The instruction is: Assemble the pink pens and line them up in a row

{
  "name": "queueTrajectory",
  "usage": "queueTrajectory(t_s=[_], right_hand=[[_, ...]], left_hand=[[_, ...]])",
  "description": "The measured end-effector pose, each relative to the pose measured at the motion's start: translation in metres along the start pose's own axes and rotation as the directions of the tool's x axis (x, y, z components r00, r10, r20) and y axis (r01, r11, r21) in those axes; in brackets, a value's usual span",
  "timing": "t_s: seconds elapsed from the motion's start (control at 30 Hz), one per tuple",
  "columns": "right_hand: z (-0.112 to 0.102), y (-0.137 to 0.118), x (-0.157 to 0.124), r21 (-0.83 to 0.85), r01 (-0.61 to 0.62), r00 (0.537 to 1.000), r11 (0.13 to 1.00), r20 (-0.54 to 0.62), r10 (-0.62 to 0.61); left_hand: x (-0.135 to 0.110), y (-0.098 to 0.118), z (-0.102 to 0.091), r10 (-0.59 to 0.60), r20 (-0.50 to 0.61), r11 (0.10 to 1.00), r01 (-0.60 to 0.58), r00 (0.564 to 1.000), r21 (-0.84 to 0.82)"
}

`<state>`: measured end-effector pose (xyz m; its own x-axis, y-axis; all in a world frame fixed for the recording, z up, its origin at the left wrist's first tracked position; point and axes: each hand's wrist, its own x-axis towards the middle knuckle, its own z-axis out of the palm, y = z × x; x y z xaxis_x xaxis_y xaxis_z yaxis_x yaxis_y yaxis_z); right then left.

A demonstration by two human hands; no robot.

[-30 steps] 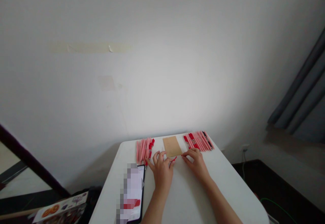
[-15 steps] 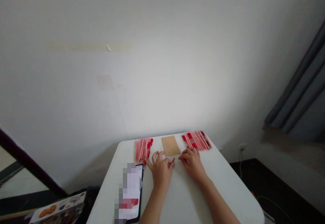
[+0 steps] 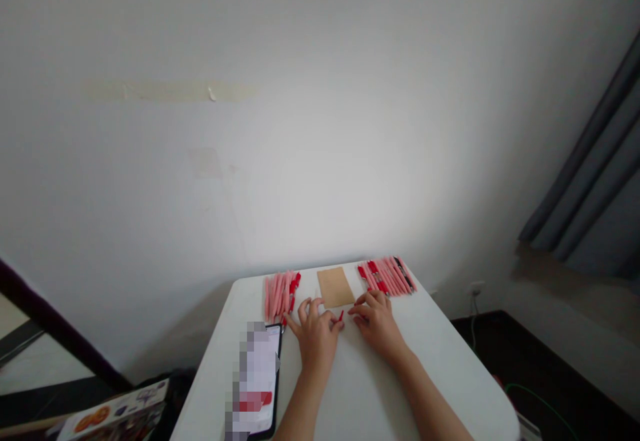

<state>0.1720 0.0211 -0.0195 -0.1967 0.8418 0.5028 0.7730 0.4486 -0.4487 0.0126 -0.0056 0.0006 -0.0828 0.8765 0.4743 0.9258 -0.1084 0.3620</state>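
My left hand (image 3: 319,339) is over the middle of the white table (image 3: 357,387). Thumb and index finger pinch a small red pointed piece (image 3: 341,315), perhaps a pen part, while the other fingers spread toward the left pile. My right hand (image 3: 379,322) is a short gap away, its fingertips pressed together; whatever they hold is too small to make out. Just beyond both hands lies a tan card or paper sheet (image 3: 336,287). Left of it is a row of pink pens (image 3: 278,294), some with red parts. Another row of pink, red and black pens (image 3: 393,275) lies on the right.
A smartphone (image 3: 276,377) with a lit, partly blurred screen lies left of my left forearm. The table's far edge meets a pale wall (image 3: 320,127). Down on the left is a printed box (image 3: 117,407). A grey curtain (image 3: 590,194) hangs at right.
The red piece in my left fingers points a little more upright. My right fingers have shifted slightly to the left. The pen rows look unchanged.
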Motion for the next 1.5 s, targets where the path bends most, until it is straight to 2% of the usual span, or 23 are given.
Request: queueTrajectory(t_s=[0.23, 0.43, 0.63, 1.07, 1.2, 1.37, 1.5], right_hand=[[0.0, -0.001, 0.001, -0.008, 0.003, 0.999, 1.0, 0.044, -0.003], [0.002, -0.001, 0.001, -0.009, 0.04, 0.999, 0.999, 0.022, -0.04], [0.001, -0.003, 0.001, 0.016, 0.061, 0.998, 0.998, -0.007, -0.061], [-0.001, -0.004, 0.001, 0.04, 0.044, 0.999, 0.998, -0.008, -0.043], [-0.003, 0.002, 0.002, 0.037, 0.002, 0.997, 0.999, -0.073, 0.001], [0.001, 0.016, 0.002, -0.035, -0.132, 0.971, 0.991, -0.207, 0.122], [0.004, 0.02, 0.001, -0.086, -0.188, 0.962, 0.978, -0.218, 0.165]], left_hand=[[0.001, -0.005, 0.005, 0.015, 0.002, 1.0, -0.015, 1.0, 0.005], [0.0, 0.0, 0.002, -0.002, 0.003, 1.0, 0.002, 1.0, 0.001], [0.0, -0.007, 0.009, 0.022, 0.004, 0.999, -0.022, 1.0, -0.028], [0.001, -0.006, 0.006, 0.014, -0.012, 1.0, -0.014, 1.0, -0.012], [0.002, -0.009, 0.005, -0.007, -0.036, 1.0, 0.008, 0.999, 0.018], [0.004, -0.015, 0.004, -0.049, -0.119, 0.991, 0.063, 0.992, 0.115], [0.004, -0.019, 0.003, -0.082, -0.166, 0.975, 0.113, 0.983, 0.192]])
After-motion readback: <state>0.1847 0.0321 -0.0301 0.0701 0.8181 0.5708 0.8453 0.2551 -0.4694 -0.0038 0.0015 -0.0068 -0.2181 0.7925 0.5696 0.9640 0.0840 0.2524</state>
